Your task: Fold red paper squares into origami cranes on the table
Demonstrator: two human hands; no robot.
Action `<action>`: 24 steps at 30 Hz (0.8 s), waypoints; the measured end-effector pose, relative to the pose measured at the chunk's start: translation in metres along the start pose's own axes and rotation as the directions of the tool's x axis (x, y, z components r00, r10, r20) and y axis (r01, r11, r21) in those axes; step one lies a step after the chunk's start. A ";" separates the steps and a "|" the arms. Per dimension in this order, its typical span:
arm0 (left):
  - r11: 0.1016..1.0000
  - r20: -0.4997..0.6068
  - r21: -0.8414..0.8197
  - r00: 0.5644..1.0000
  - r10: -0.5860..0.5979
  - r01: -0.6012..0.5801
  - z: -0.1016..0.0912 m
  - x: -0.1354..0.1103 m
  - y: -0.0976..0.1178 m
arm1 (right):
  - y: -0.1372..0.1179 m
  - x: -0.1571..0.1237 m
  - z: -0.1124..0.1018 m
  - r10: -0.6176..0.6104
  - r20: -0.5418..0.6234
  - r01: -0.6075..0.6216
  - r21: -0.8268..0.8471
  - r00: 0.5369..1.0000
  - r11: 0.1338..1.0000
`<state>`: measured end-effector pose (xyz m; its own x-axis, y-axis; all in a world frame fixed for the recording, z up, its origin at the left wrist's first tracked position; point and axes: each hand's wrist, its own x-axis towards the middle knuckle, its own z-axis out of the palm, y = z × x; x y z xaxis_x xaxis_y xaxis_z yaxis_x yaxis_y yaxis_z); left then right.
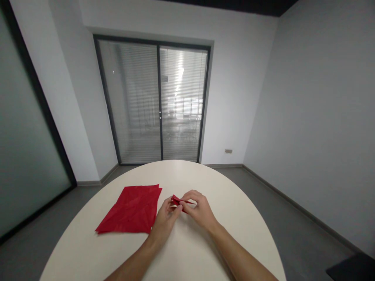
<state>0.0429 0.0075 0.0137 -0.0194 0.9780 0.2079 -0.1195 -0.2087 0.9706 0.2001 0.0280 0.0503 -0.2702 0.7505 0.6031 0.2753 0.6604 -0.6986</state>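
Between my two hands, above the middle of the table, is a small folded piece of red paper [175,200] with a thin point sticking out to the right. My left hand [167,216] is closed on its left side, thumb and fingers pinching it. My right hand [199,208] pinches the right part between thumb and fingertips. The fingers hide much of the folded shape. Left of my hands, a flat stack of red paper sheets [131,209] lies on the table, its edges slightly uneven and its surface creased.
The round cream table [234,230] reaches out in front of me. Beyond it stand glass doors [159,101] with blinds, and a pale wall [316,109] rises on the right. A dark object [354,267] shows at the lower right corner.
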 end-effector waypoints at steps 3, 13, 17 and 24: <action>1.000 -0.026 -0.011 1.000 -0.016 0.016 0.000 0.000 0.005 | -0.003 -0.001 0.002 -0.002 0.033 0.003 -0.039 0.999 0.999; 0.992 0.006 -0.129 1.000 0.012 -0.011 -0.003 0.001 0.009 | 0.014 -0.002 0.006 0.169 0.008 -0.166 0.228 0.986 0.959; 0.984 0.057 -0.176 0.998 -0.007 0.017 -0.002 0.000 0.011 | 0.012 -0.002 -0.001 0.121 0.100 -0.138 0.175 0.988 0.975; 0.987 0.084 -0.159 0.996 0.025 -0.011 -0.008 0.003 0.010 | 0.008 -0.003 -0.015 0.023 0.256 -0.090 0.255 0.966 0.963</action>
<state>0.0332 0.0083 0.0230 0.0613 0.9684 0.2416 -0.2752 -0.2163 0.9367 0.2172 0.0318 0.0488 -0.4911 0.7344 0.4685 0.0541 0.5625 -0.8250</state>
